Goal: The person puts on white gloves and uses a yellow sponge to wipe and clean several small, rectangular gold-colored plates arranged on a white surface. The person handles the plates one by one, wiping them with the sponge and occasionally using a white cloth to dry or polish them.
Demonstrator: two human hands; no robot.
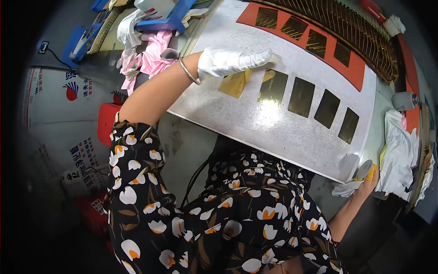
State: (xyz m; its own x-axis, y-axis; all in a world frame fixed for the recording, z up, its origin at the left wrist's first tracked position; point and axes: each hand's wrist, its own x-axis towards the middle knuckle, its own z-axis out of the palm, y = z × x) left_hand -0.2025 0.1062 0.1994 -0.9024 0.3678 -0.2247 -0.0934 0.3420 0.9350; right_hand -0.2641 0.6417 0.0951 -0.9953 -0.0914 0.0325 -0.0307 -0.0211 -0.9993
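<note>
My left hand (235, 62), in a white glove, reaches over the white board (214, 114) with its fingers stretched out together. A small pale edge shows at its fingertips; I cannot tell what it is. Just below the hand lies a shiny gold card (235, 84), partly covered by it. To its right runs a row of darker gold cards (301, 97), one with bright glare. At the board's near right corner my right hand (365, 186), with yellow on its fingertips, is closed on a white cloth (345, 188). A round greyish-white piece (364, 170) is at its fingers.
An orange-red sheet (292, 39) with several gold cards lies at the back, before a long slotted rack (337, 23) of upright cards. Pink cloths (157, 55) and blue trays (171, 18) sit back left. A white cloth heap (398, 148) and a bottle (405, 100) are at right.
</note>
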